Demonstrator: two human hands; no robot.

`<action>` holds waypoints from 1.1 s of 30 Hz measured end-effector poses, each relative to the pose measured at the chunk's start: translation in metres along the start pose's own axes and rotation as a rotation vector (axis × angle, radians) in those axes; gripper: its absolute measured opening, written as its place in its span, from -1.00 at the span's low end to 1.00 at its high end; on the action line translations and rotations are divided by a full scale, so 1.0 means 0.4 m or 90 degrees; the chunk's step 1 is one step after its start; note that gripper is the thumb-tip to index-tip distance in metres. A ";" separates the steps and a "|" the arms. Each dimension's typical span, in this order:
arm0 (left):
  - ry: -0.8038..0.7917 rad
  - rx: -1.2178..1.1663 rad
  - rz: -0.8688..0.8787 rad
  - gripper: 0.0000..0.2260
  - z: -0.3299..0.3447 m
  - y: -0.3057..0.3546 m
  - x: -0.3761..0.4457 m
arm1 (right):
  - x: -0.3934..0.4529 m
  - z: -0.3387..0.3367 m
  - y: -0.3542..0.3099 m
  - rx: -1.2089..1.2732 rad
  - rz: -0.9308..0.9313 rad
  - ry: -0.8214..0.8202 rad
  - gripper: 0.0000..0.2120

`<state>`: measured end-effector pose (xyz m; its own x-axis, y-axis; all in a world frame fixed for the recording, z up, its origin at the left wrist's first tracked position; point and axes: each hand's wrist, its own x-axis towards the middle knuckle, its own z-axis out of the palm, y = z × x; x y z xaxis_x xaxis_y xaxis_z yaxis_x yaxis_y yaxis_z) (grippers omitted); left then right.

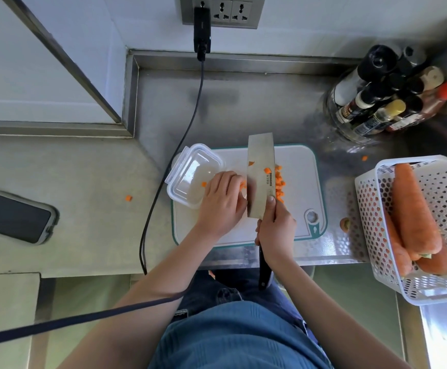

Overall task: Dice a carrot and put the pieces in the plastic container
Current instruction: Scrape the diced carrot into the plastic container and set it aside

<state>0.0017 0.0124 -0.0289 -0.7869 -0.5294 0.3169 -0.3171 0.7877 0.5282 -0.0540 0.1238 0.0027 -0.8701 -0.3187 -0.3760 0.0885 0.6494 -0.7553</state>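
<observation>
Hands: two; cleaver [260, 177] one; container [194, 175] one.

Wall: pale white panels [57, 49], grey triple socket plate [221, 12] with black plug [202, 27]
Desk: brushed stainless steel desk [243, 102], raised back lip
Light: soft daylight glare on steel

Only thing close to readable is a small dark brand stamp on the cleaver blade [260, 179], too blurry to spell. Bottle labels [350, 110] far right are unreadable.
</observation>
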 end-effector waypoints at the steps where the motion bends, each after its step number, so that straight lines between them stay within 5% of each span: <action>1: 0.002 -0.019 -0.003 -0.76 -0.001 0.001 -0.001 | 0.001 0.000 0.001 -0.003 -0.003 -0.002 -0.65; 5: -0.067 0.009 0.069 -0.55 -0.006 -0.005 -0.003 | -0.002 0.004 0.010 -0.036 -0.034 -0.007 -0.63; 12: -0.160 0.085 0.193 -0.54 -0.008 -0.003 0.004 | -0.002 0.004 0.012 -0.062 -0.048 -0.038 -0.63; 22: -0.056 0.039 0.059 -0.70 -0.026 -0.030 -0.041 | 0.000 0.007 0.021 -0.054 -0.061 -0.025 -0.59; 25: -0.066 0.048 -0.021 -0.61 -0.027 -0.025 -0.013 | 0.000 0.006 0.023 -0.054 -0.061 -0.030 -0.52; 29: -0.161 0.090 0.023 -0.50 -0.020 -0.023 0.018 | 0.001 0.005 0.023 -0.058 -0.064 -0.034 -0.61; 33: -0.143 0.083 0.078 -0.59 -0.031 -0.029 -0.018 | -0.002 0.008 0.024 -0.054 -0.064 -0.025 -0.61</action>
<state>0.0176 0.0033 -0.0276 -0.9165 -0.3560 0.1826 -0.2661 0.8831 0.3863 -0.0509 0.1281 -0.0061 -0.8525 -0.4108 -0.3233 -0.0407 0.6688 -0.7423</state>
